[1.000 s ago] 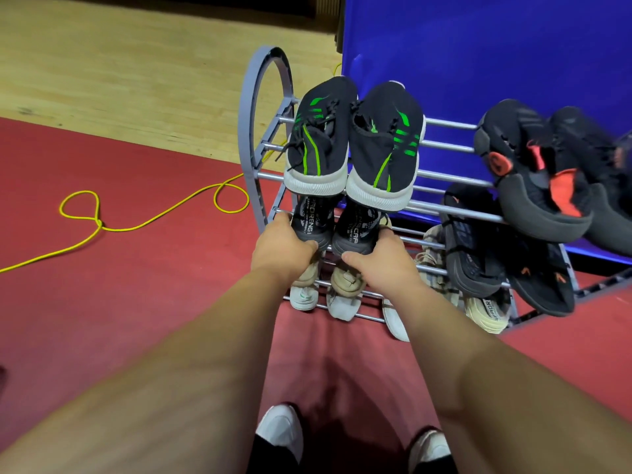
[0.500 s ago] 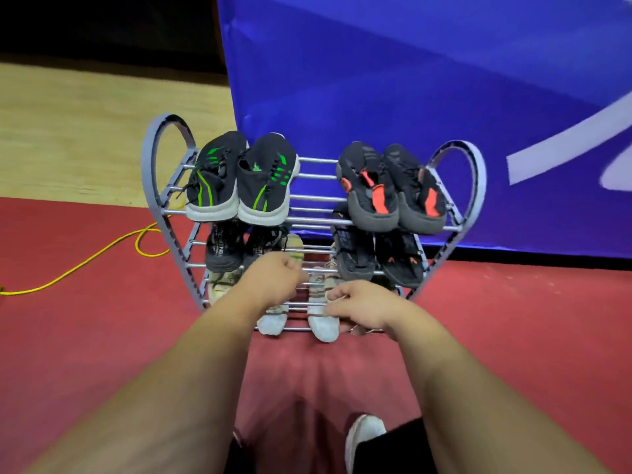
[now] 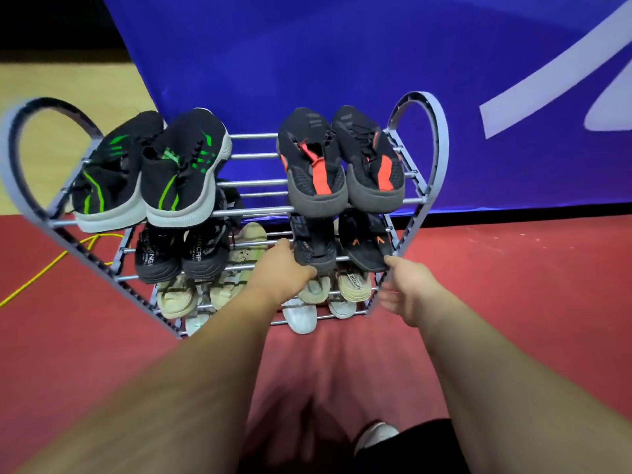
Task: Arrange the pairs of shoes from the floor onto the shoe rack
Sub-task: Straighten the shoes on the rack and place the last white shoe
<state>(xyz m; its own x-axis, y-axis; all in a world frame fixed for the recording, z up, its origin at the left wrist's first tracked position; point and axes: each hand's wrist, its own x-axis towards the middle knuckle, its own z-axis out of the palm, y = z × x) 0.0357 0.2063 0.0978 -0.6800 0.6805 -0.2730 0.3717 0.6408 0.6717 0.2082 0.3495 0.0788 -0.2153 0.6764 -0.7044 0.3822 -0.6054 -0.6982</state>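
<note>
A grey shoe rack (image 3: pixel 435 138) with heart-shaped sides stands on the red floor. Its top shelf carries black-and-green sneakers (image 3: pixel 181 179) on the left and black-and-orange sneakers (image 3: pixel 314 165) on the right. On the middle shelf sit black lettered shoes (image 3: pixel 201 254) and a pair of black sandals (image 3: pixel 364 244). Beige shoes (image 3: pixel 176 297) and white shoes (image 3: pixel 301 316) fill the lower shelves. My left hand (image 3: pixel 284 268) curls around the near end of the left black sandal (image 3: pixel 313 244). My right hand (image 3: pixel 407 289) is spread beside the right sandal, at the rack's right side panel.
A blue banner (image 3: pixel 342 63) hangs right behind the rack. A yellow cable (image 3: pixel 44 271) lies on the floor to the left. My own white shoe (image 3: pixel 374 436) shows at the bottom, near the rack's front.
Both hands left the black lettered shoes on the left and moved right along the rack to the black sandals. The view swung right with them.
</note>
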